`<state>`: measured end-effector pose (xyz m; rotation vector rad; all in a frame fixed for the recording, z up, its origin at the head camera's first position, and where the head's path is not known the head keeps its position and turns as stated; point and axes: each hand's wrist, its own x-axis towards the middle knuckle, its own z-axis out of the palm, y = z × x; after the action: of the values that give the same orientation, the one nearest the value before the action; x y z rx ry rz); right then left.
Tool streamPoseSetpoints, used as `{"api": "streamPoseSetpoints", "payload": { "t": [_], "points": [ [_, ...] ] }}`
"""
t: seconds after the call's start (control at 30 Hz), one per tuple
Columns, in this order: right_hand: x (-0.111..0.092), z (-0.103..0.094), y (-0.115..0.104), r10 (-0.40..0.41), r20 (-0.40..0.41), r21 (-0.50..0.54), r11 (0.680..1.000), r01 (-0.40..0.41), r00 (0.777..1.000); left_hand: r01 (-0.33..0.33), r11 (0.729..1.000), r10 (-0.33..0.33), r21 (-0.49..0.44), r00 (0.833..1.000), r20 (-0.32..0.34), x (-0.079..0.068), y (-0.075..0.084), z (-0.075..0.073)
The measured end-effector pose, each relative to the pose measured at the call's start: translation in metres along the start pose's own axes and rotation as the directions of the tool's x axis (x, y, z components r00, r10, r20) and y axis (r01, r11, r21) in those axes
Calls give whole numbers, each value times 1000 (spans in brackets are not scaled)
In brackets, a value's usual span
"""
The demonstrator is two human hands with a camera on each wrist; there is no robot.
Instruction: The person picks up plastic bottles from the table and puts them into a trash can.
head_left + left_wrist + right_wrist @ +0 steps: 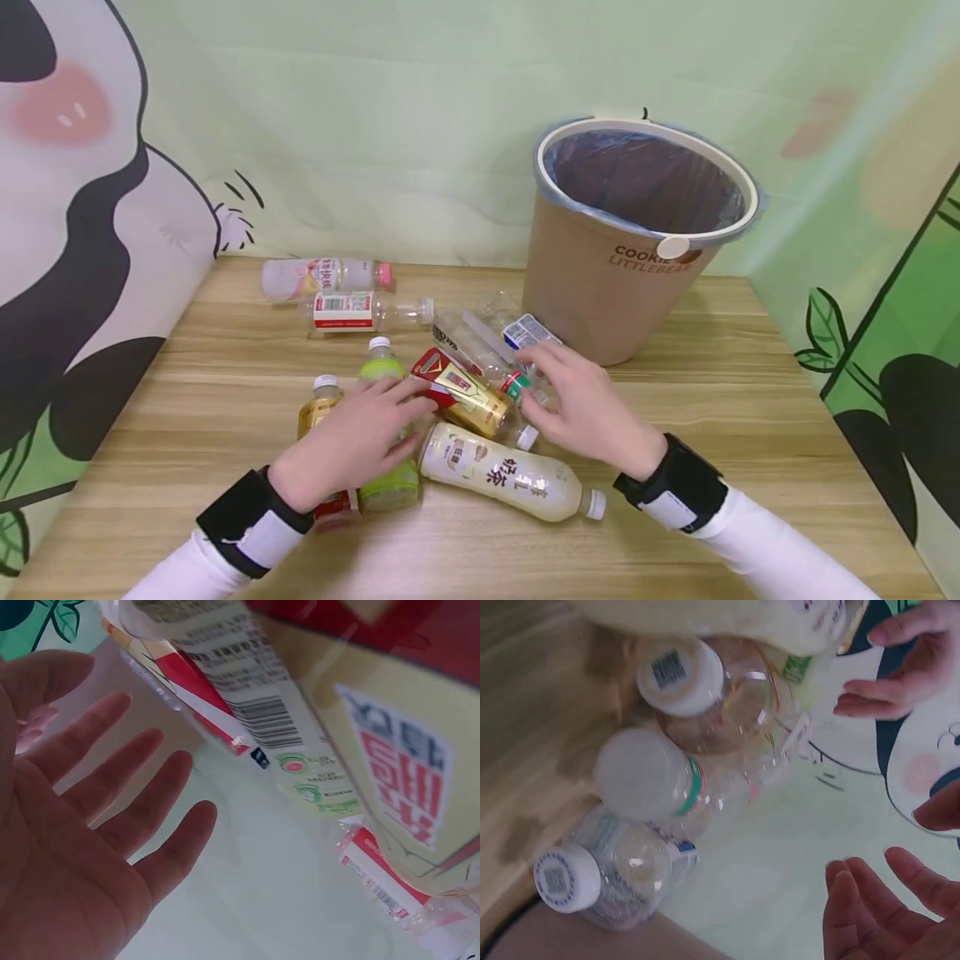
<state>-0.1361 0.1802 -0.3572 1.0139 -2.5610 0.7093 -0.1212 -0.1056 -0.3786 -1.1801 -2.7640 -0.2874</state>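
Note:
My left hand hovers over a green-labelled bottle and a gold-labelled bottle, its fingers spread and loosely bent. Its fingertips are near a red-and-gold bottle in the middle of the pile; the left wrist view shows the palm holding nothing. Above the right side of the pile is my right hand, fingers relaxed. It is nearest to a clear bottle with a green neck band; in the right wrist view a gap separates fingers and bottles. A cream-coloured milk tea bottle lies in front, between the hands.
A beige bin with a blue liner stands at the back right. Behind the pile lie a pink-capped bottle and a clear bottle with a red-and-white label. Another clear bottle lies against the bin. All rest on a wooden table.

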Motion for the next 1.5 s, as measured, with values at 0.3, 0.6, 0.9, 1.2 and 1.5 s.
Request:
{"api": "streamPoseSetpoints", "payload": {
  "t": [0.3,0.6,0.9,1.2,1.5],
  "points": [
    [-22,22,-13,-116,213,-8,993,120,970,-37,999,37,7,998,43,-2,7,1],
    [-39,39,-19,-118,357,-25,990,136,927,-40,999,40,0,998,45,-3,8,2],
    [-51,45,-15,-149,403,-13,986,169,903,-27,999,28,-25,998,53,-1,7,1],
    [-59,34,-10,-152,447,17,987,162,882,-39,999,40,-25,999,36,-4,7,2],
    [-67,31,-6,-183,455,3,979,204,872,-36,999,36,-27,999,21,-4,5,2]
  ]
}}
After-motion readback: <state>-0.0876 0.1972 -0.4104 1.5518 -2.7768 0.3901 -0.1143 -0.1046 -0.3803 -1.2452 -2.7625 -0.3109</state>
